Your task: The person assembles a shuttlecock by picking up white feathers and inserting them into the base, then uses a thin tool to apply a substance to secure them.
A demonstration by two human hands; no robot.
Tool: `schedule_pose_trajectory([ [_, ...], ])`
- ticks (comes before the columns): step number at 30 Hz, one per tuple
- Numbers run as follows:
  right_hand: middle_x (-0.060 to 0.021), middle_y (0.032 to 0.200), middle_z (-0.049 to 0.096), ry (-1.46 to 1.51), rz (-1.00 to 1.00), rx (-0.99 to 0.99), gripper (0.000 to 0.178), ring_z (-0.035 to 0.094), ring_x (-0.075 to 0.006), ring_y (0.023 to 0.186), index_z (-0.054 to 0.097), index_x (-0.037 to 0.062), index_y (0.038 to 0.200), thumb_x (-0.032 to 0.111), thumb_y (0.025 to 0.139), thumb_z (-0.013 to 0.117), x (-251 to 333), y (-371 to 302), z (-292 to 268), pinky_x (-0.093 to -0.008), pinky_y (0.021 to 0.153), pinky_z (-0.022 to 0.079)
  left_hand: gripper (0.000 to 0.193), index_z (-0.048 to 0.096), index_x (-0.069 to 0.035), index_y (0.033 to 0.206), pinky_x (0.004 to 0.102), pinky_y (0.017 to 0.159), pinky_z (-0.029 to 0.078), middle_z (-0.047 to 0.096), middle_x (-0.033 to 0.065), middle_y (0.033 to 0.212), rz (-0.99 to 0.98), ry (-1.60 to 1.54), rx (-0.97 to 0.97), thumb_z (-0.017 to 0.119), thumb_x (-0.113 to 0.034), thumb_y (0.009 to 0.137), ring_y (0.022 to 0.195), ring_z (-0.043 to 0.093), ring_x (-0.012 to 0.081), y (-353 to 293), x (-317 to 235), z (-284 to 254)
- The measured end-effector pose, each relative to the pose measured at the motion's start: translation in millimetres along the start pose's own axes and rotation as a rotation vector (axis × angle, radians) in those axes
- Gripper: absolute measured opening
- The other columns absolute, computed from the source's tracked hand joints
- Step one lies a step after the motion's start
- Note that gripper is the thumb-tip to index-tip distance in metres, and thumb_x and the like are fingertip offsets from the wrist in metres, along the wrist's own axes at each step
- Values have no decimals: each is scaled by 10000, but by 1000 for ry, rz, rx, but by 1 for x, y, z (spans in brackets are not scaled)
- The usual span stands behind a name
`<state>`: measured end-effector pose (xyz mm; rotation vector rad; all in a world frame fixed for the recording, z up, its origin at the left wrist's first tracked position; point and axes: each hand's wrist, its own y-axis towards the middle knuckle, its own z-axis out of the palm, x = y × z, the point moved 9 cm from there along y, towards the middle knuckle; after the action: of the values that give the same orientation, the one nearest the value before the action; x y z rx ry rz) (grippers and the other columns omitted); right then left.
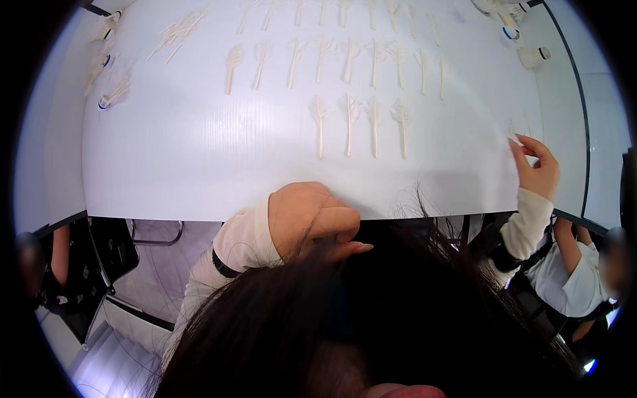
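Rightward on the table (166,152), the right hand (536,166) has its fingers nearly together by a faint feather (511,126), though I cannot tell if they pinch it; gentle stem handling would suit. Dark hair (279,318) partly hides the curled left hand (308,215), its grip unclear; feather rows (348,63) and shuttlecocks (531,58) lie beyond.

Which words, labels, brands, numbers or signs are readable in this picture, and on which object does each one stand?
There is no readable text in this view.
White table: no lettering visible.
Laid-out feathers: no lettering visible.
Shuttlecocks near the table's left and right sides: any print would be too small to read.
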<state>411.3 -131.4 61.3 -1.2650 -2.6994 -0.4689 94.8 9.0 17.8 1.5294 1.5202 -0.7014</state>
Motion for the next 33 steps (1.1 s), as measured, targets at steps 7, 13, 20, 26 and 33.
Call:
schedule_pose_trajectory([
  [7, -46, 869, 722, -103, 207, 33, 279, 663, -191, 842, 753, 84, 982, 297, 803, 746, -76, 23, 13, -334, 809, 500, 358, 510, -136, 638, 329, 521, 419, 517, 8, 523, -12, -2, -3, 812, -267, 780, 488, 530, 220, 1, 4, 0],
  [13, -35, 858, 720, -6, 184, 64, 218, 666, -184, 854, 757, 89, 962, 234, 802, 728, -89, 27, 20, -326, 789, 501, 351, 520, -143, 646, 330, 512, 412, 509, 3, 520, -12, 10, -2, 820, -277, 768, 487, 524, 218, 1, 5, 1],
  [20, 16, 798, 685, 85, 56, 235, 156, 393, -86, 600, 725, 60, 875, 91, 723, 711, -43, 4, 20, -259, 573, 359, 324, 486, -102, 658, 416, 487, 373, 511, 98, 579, -68, -104, 18, 762, -171, 812, 544, 515, 335, -1, 5, 1],
  [26, -32, 829, 642, 267, -324, 362, 123, 533, -147, 705, 677, 31, 815, -44, 717, 673, 35, -19, 29, -266, 639, 415, 320, 487, -106, 655, 411, 486, 372, 512, 94, 577, -56, -74, 6, 763, -151, 809, 546, 517, 329, 1, 3, -2],
  [33, -47, 939, 647, 342, -568, 365, 178, 596, -166, 866, 687, 54, 834, -90, 735, 656, 101, -27, 33, -248, 620, 404, 345, 524, -129, 634, 322, 509, 417, 487, 9, 508, -5, -12, -16, 829, -249, 743, 481, 524, 207, 1, 3, 0],
])
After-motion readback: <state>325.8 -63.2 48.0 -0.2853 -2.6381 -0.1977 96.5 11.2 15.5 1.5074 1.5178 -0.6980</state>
